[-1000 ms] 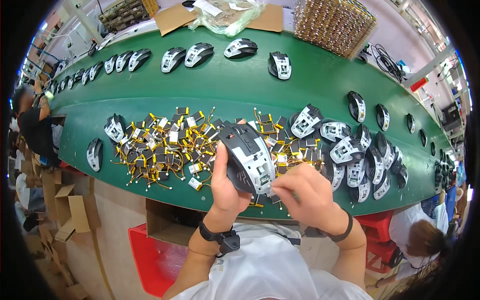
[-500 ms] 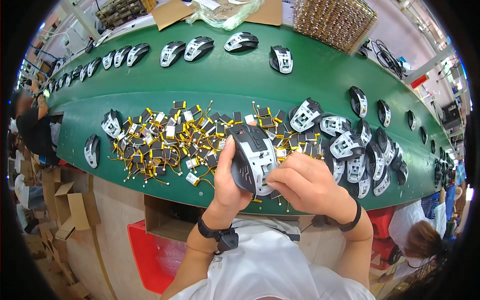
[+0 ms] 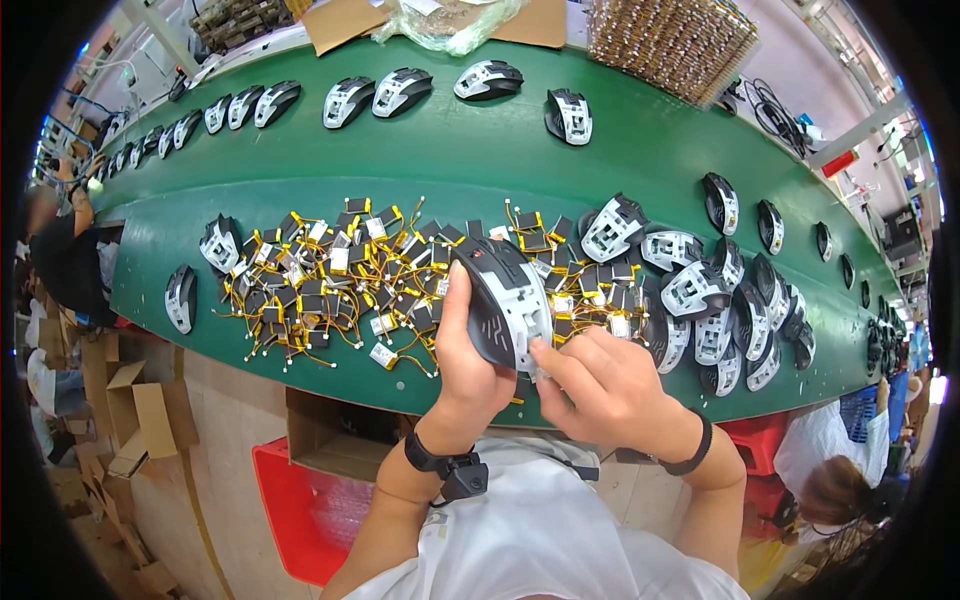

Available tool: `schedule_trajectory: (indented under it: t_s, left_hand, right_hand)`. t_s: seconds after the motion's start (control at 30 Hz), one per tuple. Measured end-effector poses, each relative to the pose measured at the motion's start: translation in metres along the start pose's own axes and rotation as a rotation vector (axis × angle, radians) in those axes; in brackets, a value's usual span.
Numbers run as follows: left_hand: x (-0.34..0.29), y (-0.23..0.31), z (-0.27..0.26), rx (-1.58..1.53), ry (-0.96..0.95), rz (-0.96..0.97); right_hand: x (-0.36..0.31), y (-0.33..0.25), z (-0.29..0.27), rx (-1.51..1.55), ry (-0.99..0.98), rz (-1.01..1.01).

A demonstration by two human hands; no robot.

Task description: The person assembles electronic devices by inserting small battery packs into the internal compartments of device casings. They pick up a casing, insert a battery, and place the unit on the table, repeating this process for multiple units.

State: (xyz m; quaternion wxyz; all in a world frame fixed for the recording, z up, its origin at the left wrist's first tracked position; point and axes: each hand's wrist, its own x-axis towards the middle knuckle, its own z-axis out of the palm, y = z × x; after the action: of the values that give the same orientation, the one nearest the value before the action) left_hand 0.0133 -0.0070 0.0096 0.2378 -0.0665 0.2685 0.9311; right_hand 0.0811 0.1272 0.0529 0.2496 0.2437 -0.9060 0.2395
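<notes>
Tilted in front of me is a half-assembled computer mouse [image 3: 497, 305], with a black side and a pale grey frame. My left hand [image 3: 468, 375] is wrapped round it from the left, thumb along its side. The index finger and thumb of my right hand [image 3: 615, 385] pinch at the mouse's near end; whether a small part sits between them is hidden. Small battery packs [image 3: 383, 355] with thin wires lie heaped behind and left of the mouse. A pile of similar mice [image 3: 695, 290] is to my right, and two more mice [image 3: 180, 300] stand at the heap's left.
A spaced row of mice [image 3: 349, 102] runs along the far green strip. Beyond it are a brown stacked block [image 3: 668, 45] and clear plastic wrap [image 3: 450, 25]. A red bin [image 3: 285, 510] and cardboard box [image 3: 340, 440] sit below the table edge. Other people are at both sides.
My right hand has turned and its index finger now presses at the mouse's near end. The mouse has shifted slightly left in my left hand.
</notes>
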Motion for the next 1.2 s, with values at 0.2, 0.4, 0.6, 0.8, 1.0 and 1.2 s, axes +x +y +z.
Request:
schedule_trajectory:
  t_s: [0.2,0.4,0.6,0.8,1.0,1.2]
  left_hand:
    - [-0.009,-0.003,0.008,0.094,-0.151,0.059]
    - [-0.001,-0.002,0.004,0.102,-0.237,0.066]
    - [-0.002,-0.013,0.005,0.031,-0.375,0.259]
    - [-0.003,-0.012,0.009,0.206,-0.398,0.35]
    - [-0.005,-0.009,0.003,0.194,-0.442,0.287]
    - [-0.007,-0.009,0.0,0.219,-0.441,0.298]
  right_hand:
    - [-0.003,0.003,-0.002,0.023,-0.048,0.029]
    - [-0.023,-0.001,0.012,0.201,0.059,0.197]
    - [-0.031,-0.007,0.009,1.157,0.18,0.84]
    - [-0.028,-0.004,0.007,1.41,-0.117,0.955]
    - [-0.026,-0.007,0.009,1.406,-0.047,0.939]
    - [-0.028,-0.006,0.012,1.418,-0.052,0.936]
